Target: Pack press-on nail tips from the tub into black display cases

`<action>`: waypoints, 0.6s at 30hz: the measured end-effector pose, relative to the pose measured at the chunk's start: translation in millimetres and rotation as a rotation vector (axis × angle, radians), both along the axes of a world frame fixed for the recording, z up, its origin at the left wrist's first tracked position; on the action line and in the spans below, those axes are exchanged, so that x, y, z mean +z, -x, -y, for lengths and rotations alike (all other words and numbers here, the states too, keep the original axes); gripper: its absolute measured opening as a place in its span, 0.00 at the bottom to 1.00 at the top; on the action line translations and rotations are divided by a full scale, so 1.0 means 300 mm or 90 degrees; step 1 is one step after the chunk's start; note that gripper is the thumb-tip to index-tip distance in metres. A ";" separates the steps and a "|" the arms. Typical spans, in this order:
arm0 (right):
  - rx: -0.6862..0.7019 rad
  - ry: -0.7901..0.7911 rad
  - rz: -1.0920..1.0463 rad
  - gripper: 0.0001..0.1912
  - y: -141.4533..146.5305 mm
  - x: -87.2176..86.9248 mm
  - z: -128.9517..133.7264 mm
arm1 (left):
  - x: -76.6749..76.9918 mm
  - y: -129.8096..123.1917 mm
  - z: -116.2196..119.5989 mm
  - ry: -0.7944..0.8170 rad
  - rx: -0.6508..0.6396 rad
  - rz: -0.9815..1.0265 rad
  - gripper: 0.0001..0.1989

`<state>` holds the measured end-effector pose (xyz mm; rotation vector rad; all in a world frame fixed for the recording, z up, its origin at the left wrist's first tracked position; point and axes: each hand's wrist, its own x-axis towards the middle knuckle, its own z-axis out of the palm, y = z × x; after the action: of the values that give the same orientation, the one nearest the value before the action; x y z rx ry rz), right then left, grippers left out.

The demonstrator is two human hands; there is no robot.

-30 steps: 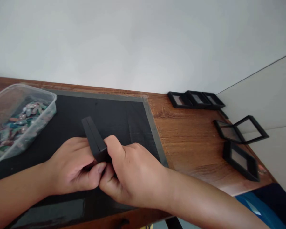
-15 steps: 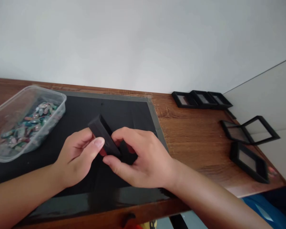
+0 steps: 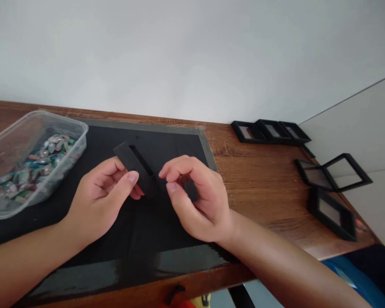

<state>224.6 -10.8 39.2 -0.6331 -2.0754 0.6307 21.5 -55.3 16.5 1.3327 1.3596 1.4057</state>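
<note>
My left hand (image 3: pixel 104 194) grips a small black frame box (image 3: pixel 135 170), thumb on its near side and fingers behind it. The box is tilted above the black mat (image 3: pixel 167 143), with a dark slot along its upper right side. Just right of the box is my right hand (image 3: pixel 199 196), apart from it, fingers curled and a small gap between thumb and fingertips. Nothing shows between them. To the left, a clear plastic tub (image 3: pixel 82 130) contains many shiny, multicoloured pieces (image 3: pixel 43 160).
Several black frames (image 3: pixel 271 131) stand in a row by the wall at the back right. Closer in, one hinged frame (image 3: pixel 335 175) is unfolded beside another black frame (image 3: pixel 332 214) on the wooden table (image 3: pixel 259 188). Something blue (image 3: pixel 349 278) is below the table edge.
My right hand has come off the black frame box and moved slightly right. My left hand keeps hold of the box, which now sits slightly higher in view.
</note>
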 end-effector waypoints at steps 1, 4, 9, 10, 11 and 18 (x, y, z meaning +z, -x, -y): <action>0.016 -0.012 0.000 0.08 -0.002 0.001 -0.004 | -0.001 0.001 -0.001 -0.001 -0.004 0.003 0.11; 0.059 -0.034 -0.008 0.10 -0.005 0.000 -0.017 | -0.008 0.003 0.001 -0.008 -0.017 0.006 0.11; 0.082 -0.036 -0.031 0.07 -0.004 -0.014 -0.027 | -0.024 0.003 0.019 -0.027 -0.028 0.006 0.07; 0.087 -0.039 -0.037 0.08 -0.003 -0.018 -0.027 | -0.026 0.003 0.023 -0.034 -0.034 0.003 0.07; 0.092 -0.045 -0.043 0.08 -0.002 -0.022 -0.028 | -0.029 0.003 0.028 -0.043 -0.041 -0.002 0.06; 0.109 -0.145 -0.113 0.12 0.016 -0.049 -0.036 | -0.051 0.014 0.041 -0.088 -0.068 0.013 0.05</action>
<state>219.7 -0.1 24.5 -0.2615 -2.0103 0.5159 17.2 -67.6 1.3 1.4547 1.1787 1.4581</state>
